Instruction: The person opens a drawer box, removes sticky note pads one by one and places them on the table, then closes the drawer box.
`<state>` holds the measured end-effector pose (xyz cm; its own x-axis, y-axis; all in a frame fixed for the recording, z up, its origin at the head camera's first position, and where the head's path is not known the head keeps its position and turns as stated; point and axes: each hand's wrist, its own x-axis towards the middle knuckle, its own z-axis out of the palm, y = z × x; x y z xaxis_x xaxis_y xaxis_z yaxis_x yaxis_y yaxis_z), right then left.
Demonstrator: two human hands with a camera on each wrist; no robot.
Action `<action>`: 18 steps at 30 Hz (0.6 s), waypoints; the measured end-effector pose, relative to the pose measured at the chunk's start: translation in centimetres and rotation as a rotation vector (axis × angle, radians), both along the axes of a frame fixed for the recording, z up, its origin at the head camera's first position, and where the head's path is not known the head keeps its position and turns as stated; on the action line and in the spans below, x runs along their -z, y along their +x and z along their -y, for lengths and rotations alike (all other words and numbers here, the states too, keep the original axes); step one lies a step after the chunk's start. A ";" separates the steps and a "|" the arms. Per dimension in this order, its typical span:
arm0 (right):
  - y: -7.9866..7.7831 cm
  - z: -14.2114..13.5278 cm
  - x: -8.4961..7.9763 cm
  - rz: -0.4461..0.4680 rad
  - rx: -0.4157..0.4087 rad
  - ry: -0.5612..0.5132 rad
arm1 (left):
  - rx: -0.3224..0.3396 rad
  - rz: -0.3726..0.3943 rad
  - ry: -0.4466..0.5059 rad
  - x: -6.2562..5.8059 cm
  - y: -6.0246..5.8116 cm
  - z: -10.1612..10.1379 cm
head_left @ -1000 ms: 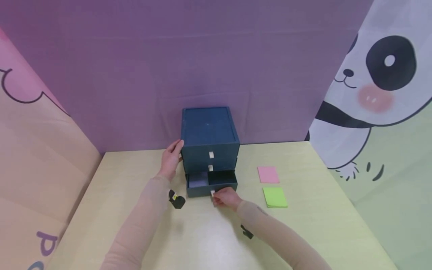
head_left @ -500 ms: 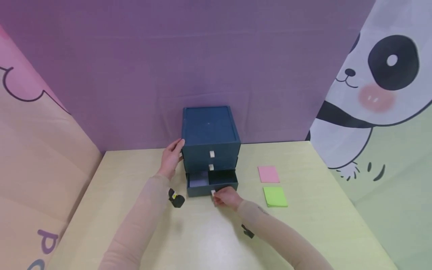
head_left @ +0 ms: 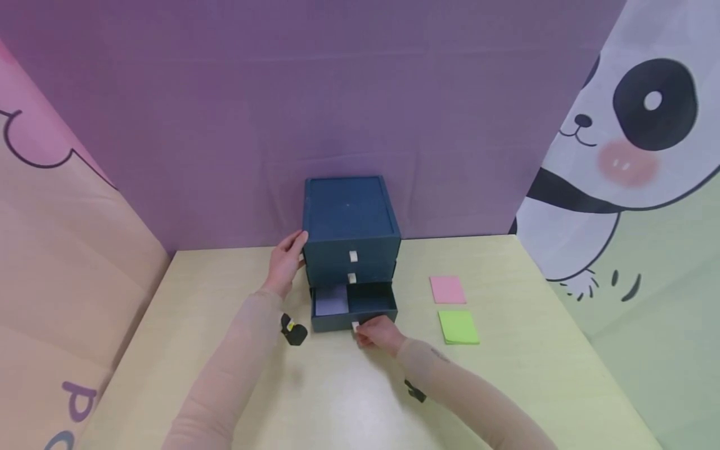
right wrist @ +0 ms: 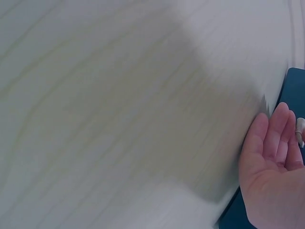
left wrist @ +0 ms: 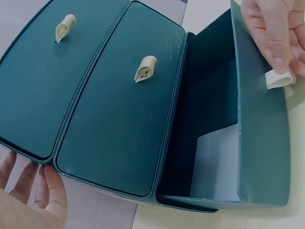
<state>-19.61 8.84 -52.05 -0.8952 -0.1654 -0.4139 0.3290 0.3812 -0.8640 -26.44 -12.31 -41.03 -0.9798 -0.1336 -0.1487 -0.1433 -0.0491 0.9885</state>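
A dark blue drawer cabinet [head_left: 349, 209] with three drawers stands at the back of the table. Its bottom drawer [head_left: 329, 323] is pulled out, and a flat pale purple sheet or pad [left wrist: 217, 164] lies in the left part. My left hand [head_left: 283, 265] lies along the cabinet's left side, fingertips touching it near the front corner. At the bottom drawer's front, my right hand [head_left: 382, 334] pinches the cream pull tab [left wrist: 278, 79] between thumb and fingers. The upper two drawers are closed, each with a tab like it.
To the right of the cabinet lie a pink sticky note pad [head_left: 447, 290] and a green sticky note pad [head_left: 458, 327] on the light wood table [head_left: 534, 375]. A purple cloth backdrop [head_left: 349, 94] rises right behind the cabinet.
The bottom drawer has come slightly farther out toward me, with my right hand still on its tab. My left hand has stayed at the cabinet's side.
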 end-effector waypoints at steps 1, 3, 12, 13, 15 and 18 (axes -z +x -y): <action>0.0 0.0 0.1 -0.006 -0.003 -0.002 | -0.002 0.001 -0.002 0.0 0.0 0.0; 0.1 0.0 0.2 -0.010 -0.002 -0.006 | -0.001 -0.003 -0.002 0.0 0.0 0.0; 0.4 0.0 0.2 0.004 0.018 0.004 | -0.001 0.004 0.001 -0.2 0.3 0.0; 0.4 0.0 0.2 0.004 0.018 0.004 | 0.000 0.005 0.000 -0.2 0.3 0.0; 0.4 -0.1 0.2 0.009 0.018 0.001 | 0.000 0.008 -0.007 -0.3 0.3 -0.1; 0.5 -0.2 0.2 0.018 0.014 -0.003 | 0.002 0.006 -0.013 -0.2 0.3 -0.1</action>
